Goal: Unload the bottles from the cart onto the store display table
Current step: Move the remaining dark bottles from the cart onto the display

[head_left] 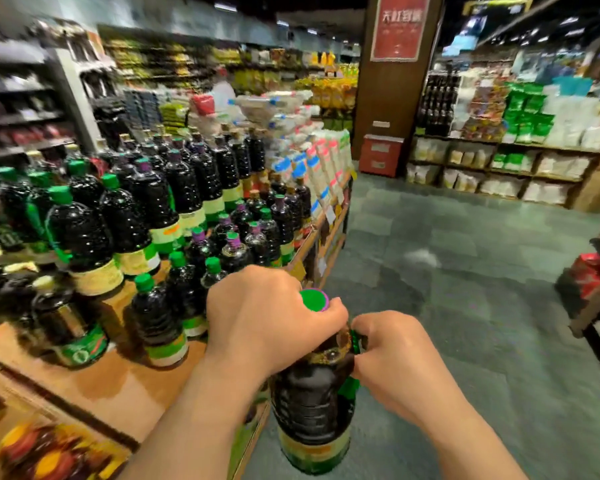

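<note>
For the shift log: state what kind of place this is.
A supermarket aisle, most likely. A wooden display table carries rows of dark bottles with green caps, and shelves of bagged goods line the far side. Both hands hold another bottle.

Wooden display table (94, 382) carries dark bottles (160, 327) (green-capped, upright).

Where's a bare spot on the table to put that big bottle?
The dark bottle, gripped by left hand and right hand, could fit on the bare wood of the display table, between the front-row bottles and the near edge. Farther back, the bottles stand packed tight.
</note>
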{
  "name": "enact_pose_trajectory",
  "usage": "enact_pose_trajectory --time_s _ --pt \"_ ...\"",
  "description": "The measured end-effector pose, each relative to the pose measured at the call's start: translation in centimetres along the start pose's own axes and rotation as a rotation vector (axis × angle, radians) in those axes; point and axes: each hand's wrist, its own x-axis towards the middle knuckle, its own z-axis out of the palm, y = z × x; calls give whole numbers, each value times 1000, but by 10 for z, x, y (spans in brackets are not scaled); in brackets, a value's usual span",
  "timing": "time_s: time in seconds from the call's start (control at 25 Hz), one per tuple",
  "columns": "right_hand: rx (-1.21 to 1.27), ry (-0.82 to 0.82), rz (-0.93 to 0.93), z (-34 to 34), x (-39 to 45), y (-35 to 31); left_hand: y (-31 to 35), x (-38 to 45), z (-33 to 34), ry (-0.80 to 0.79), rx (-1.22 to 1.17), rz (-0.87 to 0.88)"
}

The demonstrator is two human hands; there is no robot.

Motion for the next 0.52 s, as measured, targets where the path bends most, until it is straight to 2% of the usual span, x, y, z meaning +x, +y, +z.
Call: enact_pose_trajectory --time_s 0.2,0.32,0.52 --pt "41 -133 -295 36 92 0 -29 39 16 -33 158 -234" --pt "-16 -241 -469 52 145 -7 -39 60 31 -28 222 -419" --pt "-72 -388 -668 91 211 -15 -49 74 60 -43 305 -708"
